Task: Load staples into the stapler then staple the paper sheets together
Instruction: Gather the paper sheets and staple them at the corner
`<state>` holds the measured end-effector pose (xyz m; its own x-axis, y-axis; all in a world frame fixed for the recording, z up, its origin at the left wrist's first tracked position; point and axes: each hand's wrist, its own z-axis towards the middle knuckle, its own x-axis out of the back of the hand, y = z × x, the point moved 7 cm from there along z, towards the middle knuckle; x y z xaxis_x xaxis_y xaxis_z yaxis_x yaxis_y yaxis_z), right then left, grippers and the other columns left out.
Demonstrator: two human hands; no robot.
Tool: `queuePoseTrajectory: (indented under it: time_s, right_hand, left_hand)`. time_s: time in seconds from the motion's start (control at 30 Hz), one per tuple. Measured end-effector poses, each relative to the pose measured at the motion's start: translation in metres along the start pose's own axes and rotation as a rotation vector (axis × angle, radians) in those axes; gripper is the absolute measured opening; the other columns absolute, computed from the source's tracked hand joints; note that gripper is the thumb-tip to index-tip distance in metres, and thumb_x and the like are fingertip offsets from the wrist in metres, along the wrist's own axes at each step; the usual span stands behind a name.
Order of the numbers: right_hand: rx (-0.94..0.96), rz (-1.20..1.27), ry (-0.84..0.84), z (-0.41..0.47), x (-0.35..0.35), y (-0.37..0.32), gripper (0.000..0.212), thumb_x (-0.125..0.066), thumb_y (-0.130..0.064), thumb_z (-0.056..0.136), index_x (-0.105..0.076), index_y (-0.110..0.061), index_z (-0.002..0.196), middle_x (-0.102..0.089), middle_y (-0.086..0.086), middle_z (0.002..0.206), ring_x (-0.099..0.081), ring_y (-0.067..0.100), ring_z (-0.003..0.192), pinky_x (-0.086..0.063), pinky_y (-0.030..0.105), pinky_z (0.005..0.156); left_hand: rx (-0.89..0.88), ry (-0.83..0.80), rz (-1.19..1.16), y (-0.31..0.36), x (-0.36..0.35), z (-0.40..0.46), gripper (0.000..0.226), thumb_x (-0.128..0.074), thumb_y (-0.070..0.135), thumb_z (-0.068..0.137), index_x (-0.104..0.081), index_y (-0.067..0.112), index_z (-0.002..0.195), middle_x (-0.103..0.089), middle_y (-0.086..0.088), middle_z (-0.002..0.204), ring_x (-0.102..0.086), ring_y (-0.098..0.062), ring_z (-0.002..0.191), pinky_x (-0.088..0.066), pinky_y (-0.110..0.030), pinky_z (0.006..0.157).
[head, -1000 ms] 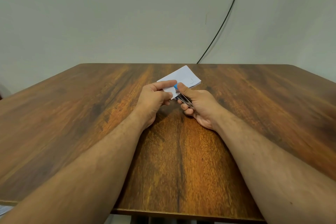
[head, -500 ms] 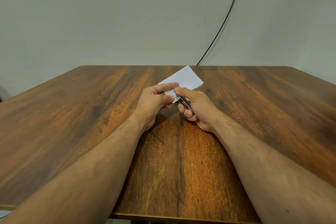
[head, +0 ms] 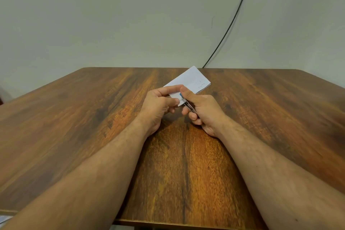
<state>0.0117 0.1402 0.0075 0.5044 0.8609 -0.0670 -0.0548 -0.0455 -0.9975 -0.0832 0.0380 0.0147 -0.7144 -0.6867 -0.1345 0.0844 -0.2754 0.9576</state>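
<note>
Wooden counter lies bare from the hands to every edge. One stack of paper sheets is pinched at its near corner by the left hand. One stapler, mostly hidden, sits in the right hand grip, at that corner.

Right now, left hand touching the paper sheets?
Touching. The head view shows the left hand pinching the near corner of the paper sheets between thumb and forefinger, no gap visible.
</note>
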Motion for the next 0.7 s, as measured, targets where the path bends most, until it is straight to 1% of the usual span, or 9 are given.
queuePoseTrajectory:
  time_s: [0.07,0.23,0.4,0.47,0.53,0.63,0.7]
  right_hand:
    - [-0.006,0.023,-0.003,0.0011,0.0001,0.0008,0.044,-0.07,-0.049,0.09,-0.07,-0.006,0.101,-0.065,0.008,0.065,-0.041,0.009,0.04,-0.028,0.017,0.032]
    - [-0.012,0.008,0.005,0.0026,0.0007,0.0013,0.046,-0.072,-0.048,0.089,-0.07,-0.004,0.101,-0.066,0.007,0.063,-0.042,0.009,0.039,-0.029,0.017,0.031]
    - [-0.012,-0.017,0.031,0.0017,0.0016,0.0,0.043,-0.071,-0.046,0.091,-0.071,-0.005,0.102,-0.069,0.008,0.064,-0.043,0.008,0.039,-0.029,0.018,0.032]
    - [-0.017,-0.034,0.036,0.0009,0.0014,-0.0002,0.043,-0.071,-0.047,0.09,-0.071,-0.005,0.102,-0.071,0.009,0.066,-0.044,0.009,0.039,-0.03,0.019,0.033]
    - [-0.018,-0.053,0.038,0.0005,0.0016,-0.0003,0.043,-0.071,-0.046,0.09,-0.071,-0.005,0.101,-0.072,0.009,0.068,-0.044,0.009,0.04,-0.031,0.019,0.033]
    - [-0.01,-0.085,0.046,0.0007,0.0011,-0.0002,0.043,-0.07,-0.044,0.092,-0.07,-0.002,0.1,-0.072,0.01,0.067,-0.043,0.009,0.039,-0.03,0.019,0.033]
    - [0.002,-0.104,0.047,0.0009,0.0005,-0.0006,0.043,-0.07,-0.044,0.092,-0.07,-0.002,0.098,-0.071,0.01,0.068,-0.043,0.009,0.039,-0.03,0.019,0.034]
  left_hand:
    - [0.003,0.005,-0.007,0.0002,0.0003,0.0001,0.045,-0.06,-0.015,0.08,-0.081,0.02,0.1,-0.067,-0.008,0.081,-0.054,-0.012,0.061,-0.045,-0.022,0.055]
    - [0.012,0.012,-0.026,0.0003,-0.0002,0.0003,0.045,-0.06,-0.017,0.08,-0.079,0.016,0.103,-0.067,-0.002,0.072,-0.053,-0.009,0.055,-0.045,-0.021,0.053]
    - [0.018,0.004,-0.015,0.0,-0.0002,0.0007,0.044,-0.06,-0.016,0.079,-0.079,0.015,0.105,-0.067,-0.009,0.083,-0.051,-0.013,0.055,-0.044,-0.022,0.053]
    - [0.018,0.0,-0.02,0.001,-0.0011,-0.0003,0.046,-0.059,-0.016,0.079,-0.078,0.014,0.107,-0.067,-0.011,0.091,-0.052,-0.011,0.055,-0.044,-0.022,0.052]
    - [0.019,-0.01,-0.029,0.0023,-0.003,-0.0015,0.049,-0.057,-0.018,0.079,-0.079,0.016,0.107,-0.067,-0.009,0.097,-0.054,-0.009,0.058,-0.044,-0.02,0.05]
    - [0.025,-0.016,-0.022,0.002,-0.0042,-0.0024,0.053,-0.054,-0.02,0.079,-0.078,0.017,0.11,-0.068,-0.001,0.09,-0.05,-0.008,0.051,-0.043,-0.019,0.048]
    - [0.028,-0.009,-0.018,0.0009,-0.0034,-0.0018,0.055,-0.053,-0.02,0.079,-0.078,0.017,0.111,-0.071,0.001,0.091,-0.047,-0.009,0.049,-0.042,-0.019,0.047]
